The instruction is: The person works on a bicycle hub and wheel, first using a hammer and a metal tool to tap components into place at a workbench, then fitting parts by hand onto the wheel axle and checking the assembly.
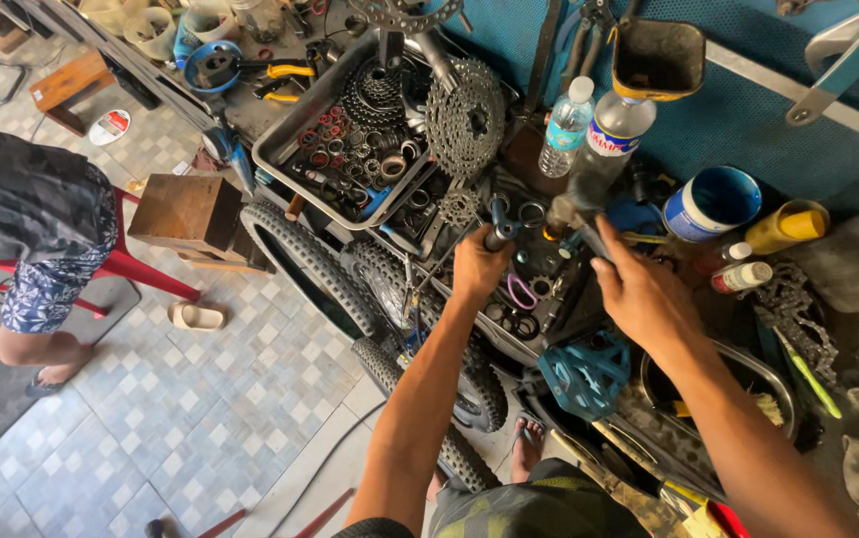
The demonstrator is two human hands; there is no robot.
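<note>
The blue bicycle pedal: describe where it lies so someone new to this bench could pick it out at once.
Start at the grey metal tray of small rings and sprockets, then come down the cluttered bench toward the person's right hand. Just below that wrist lies the blue pedal. It is a flat, open-framed platform in bright teal, the only such shape among dark parts and tyres.

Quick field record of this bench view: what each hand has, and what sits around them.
left hand: gripping a dark tool handle, fist closed
right hand: closed around a thin dark tool, its tip hidden
between hands: compartments of small rings
behind: metal tray of parts, sprocket cluster
right of hands: two plastic bottles, blue tub
below: knobby tires, blue pedal
nearby: a seated person
</note>
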